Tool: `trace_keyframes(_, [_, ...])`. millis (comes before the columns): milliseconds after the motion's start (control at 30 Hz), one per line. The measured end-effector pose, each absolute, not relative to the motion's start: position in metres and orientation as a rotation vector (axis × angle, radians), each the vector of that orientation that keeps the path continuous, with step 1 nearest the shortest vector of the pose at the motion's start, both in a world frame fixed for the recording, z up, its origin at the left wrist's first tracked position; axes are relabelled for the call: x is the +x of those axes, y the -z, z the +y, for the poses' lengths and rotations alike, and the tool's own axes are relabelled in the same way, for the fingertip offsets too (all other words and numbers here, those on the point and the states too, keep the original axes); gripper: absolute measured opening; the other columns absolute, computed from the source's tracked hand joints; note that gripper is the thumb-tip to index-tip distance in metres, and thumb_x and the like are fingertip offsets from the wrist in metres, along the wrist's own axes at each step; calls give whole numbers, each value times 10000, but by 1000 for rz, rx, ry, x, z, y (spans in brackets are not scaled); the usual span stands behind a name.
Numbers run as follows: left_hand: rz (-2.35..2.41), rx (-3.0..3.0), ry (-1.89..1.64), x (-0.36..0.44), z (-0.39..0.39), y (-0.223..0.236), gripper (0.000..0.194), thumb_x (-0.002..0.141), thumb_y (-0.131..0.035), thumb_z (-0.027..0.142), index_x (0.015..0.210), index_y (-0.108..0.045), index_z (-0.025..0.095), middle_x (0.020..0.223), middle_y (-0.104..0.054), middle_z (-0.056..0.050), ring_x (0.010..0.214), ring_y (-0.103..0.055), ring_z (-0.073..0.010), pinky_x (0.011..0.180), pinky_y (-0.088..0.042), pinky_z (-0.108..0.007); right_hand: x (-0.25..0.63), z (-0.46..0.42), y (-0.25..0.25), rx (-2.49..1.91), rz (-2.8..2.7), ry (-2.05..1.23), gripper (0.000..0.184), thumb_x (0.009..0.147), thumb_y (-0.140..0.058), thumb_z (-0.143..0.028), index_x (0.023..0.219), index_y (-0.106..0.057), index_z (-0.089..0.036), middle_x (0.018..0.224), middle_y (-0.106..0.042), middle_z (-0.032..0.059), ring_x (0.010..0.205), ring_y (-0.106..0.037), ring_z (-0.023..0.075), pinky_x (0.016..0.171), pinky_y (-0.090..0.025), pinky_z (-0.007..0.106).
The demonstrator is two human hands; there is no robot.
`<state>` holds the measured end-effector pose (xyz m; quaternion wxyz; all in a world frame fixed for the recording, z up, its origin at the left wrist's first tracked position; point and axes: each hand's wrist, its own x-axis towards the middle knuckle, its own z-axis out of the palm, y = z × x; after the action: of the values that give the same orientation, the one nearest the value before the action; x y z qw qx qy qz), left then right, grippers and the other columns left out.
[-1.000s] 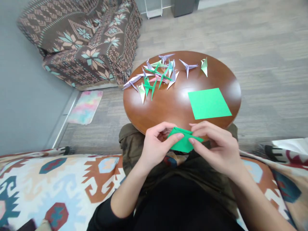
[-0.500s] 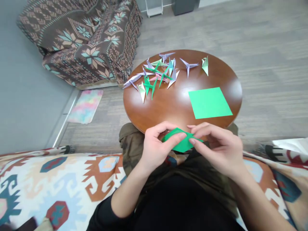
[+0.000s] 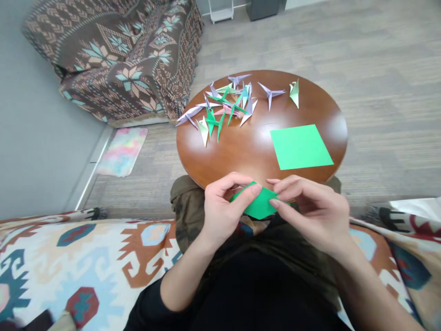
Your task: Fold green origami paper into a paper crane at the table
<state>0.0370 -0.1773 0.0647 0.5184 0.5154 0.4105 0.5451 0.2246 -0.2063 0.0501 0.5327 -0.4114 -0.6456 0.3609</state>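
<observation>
A folded piece of green origami paper (image 3: 261, 205) is held over my lap, close to the near edge of the table. My left hand (image 3: 225, 204) pinches its left side, the thumb lying on top and the fingers behind. At the right corner my right hand (image 3: 310, 207) grips it between thumb and fingertips. Part of the paper is hidden under both hands. Beyond them, a flat green sheet (image 3: 301, 147) lies on the right half of the table.
The oval brown table (image 3: 241, 156) carries several folded paper cranes (image 3: 220, 110) at its far left. A purple crane (image 3: 270, 95) and a pale green crane (image 3: 294, 94) stand apart from them. A covered armchair (image 3: 131, 69) is at the far left; patterned couch fabric (image 3: 113, 257) surrounds me.
My left thumb has slid slightly up and left on the folded paper, baring more of its middle. My right hand has barely moved.
</observation>
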Motion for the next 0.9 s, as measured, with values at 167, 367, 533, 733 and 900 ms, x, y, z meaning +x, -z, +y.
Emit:
trace_keyframes(167, [972,1247,-1323,38,-178,-65,163,861,-862,298,782,-781,180,758,-731,-7,677,-633,-111,634,-518,-214,225,-206,-49,-976,-1537,-864,152,912,-780,-118,876,-719,-253,900,-746,36,916,-748,234,1024,-632,503])
trace_keyframes(367, [1008,1245,-1317,37,-180,-63,184,858,-865,329,782,-783,183,768,-738,-16,675,-627,-123,617,-499,-235,225,-207,-49,-1002,-1541,-857,126,922,-782,-169,860,-714,-255,896,-756,47,913,-760,252,1006,-643,507])
trace_keyframes(533, [1019,1235,-1365,38,-178,-60,184,873,-849,342,790,-787,190,761,-739,-17,691,-642,-136,641,-517,-247,224,-207,-50,-994,-1553,-868,138,922,-779,-157,860,-705,-255,897,-756,45,929,-765,251,1008,-644,501])
trace_keyframes(733, [1011,1248,-1342,34,-178,-60,228,925,-794,416,880,-797,192,831,-766,-38,754,-683,-159,707,-548,-263,221,-206,-51,-1023,-1507,-900,132,935,-775,-199,846,-695,-256,890,-765,48,944,-786,261,1016,-653,492])
trace_keyframes(900, [948,1297,-1226,32,-180,-64,147,887,-841,329,914,-800,191,858,-776,-30,765,-685,-147,708,-547,-237,221,-207,-52,-1000,-1482,-935,128,948,-752,-155,888,-703,-257,899,-760,33,960,-788,235,1065,-633,475])
